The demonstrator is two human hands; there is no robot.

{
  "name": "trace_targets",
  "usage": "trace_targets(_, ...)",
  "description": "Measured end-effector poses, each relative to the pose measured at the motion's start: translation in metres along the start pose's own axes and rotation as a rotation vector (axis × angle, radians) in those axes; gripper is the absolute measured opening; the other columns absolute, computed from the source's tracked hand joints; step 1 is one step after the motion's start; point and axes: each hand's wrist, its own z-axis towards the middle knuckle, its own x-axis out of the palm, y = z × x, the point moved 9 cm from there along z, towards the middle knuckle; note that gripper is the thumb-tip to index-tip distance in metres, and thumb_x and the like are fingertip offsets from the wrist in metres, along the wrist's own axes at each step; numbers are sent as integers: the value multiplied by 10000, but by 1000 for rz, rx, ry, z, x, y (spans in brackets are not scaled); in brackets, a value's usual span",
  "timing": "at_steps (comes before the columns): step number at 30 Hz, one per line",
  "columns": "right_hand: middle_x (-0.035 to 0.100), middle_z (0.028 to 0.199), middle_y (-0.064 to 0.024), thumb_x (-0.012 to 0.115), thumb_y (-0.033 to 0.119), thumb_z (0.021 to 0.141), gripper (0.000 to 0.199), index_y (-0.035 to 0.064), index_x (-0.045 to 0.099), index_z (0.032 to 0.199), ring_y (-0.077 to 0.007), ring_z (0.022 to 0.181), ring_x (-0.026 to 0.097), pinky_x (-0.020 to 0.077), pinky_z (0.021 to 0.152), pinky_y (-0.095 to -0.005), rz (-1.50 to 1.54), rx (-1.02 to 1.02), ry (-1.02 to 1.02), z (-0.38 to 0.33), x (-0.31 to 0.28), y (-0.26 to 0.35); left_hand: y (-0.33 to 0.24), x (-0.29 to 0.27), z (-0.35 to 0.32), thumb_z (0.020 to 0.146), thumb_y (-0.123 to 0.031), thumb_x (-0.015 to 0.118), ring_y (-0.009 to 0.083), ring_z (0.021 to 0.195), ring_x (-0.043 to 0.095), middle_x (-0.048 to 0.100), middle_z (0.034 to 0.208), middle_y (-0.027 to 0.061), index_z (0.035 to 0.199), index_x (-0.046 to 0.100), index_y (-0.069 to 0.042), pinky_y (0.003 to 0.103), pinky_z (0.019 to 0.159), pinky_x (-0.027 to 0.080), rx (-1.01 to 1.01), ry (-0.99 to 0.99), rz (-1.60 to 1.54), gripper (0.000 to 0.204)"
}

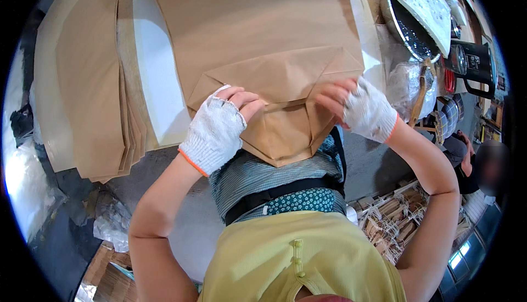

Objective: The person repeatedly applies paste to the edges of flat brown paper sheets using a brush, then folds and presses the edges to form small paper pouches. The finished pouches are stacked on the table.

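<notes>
A large brown paper bag point(258, 22) lies before me, its near end folded into an angular bottom with flaps; the tip hangs over the near edge toward my lap. My left hand point(222, 123), in a white knit glove with bare fingertips and an orange cuff, grips the left side of the folded end, fingers bent over the paper. On the right side, my right hand point(359, 107), gloved the same way, has its fingers over the flap, close to the crease. Those fingers are slightly blurred, and paper hides part of both thumbs.
Stacked brown paper sheets point(88, 82) lie at the left, beside a white strip point(156, 66). At the far right are a metal basin point(403, 22) with a white board across it, a brush-like wooden handle point(421, 96) and a black mug point(476, 66). Another person point(466, 156) sits beyond, lower right.
</notes>
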Motion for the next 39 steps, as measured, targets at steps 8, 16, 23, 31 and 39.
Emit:
trace_targets(8,617,957,-51,682,77,798,141,134,571,864,-273,917,586,440,842,-399,618,166,-331,16,-9,-20,11,2,13,641,-146,773,299,1139,466,525,1179,84,970,617,-69,447,996,389,49,206,-110,372)
trace_targets(16,587,991,-87,679,-21,751,219,80,544,891,-312,958,538,434,825,-405,349,635,-629,20,23,-44,35,13,26,789,-47,663,312,681,460,455,706,110,746,506,-64,428,660,373,-217,-446,60,165)
trace_targets(23,545,1098,-55,733,182,695,262,133,545,871,-290,1176,486,334,1023,-466,233,854,-643,37,6,-54,38,8,39,757,-142,672,301,872,488,489,959,117,908,534,-89,456,752,400,-510,-503,347,212)
trace_targets(31,569,1158,-45,654,127,748,146,160,585,873,-313,1219,477,299,1063,-512,196,831,-711,45,20,-53,-27,39,65,772,-126,613,371,1382,331,352,1477,203,1418,372,-11,499,1136,250,-199,-290,-77,699)
trace_targets(39,556,1343,-92,556,182,795,433,138,626,1220,-305,1288,478,321,1106,-483,425,440,-544,95,34,13,24,33,21,815,-191,650,356,1412,303,330,1519,186,1421,384,27,507,1154,215,-302,-174,124,696)
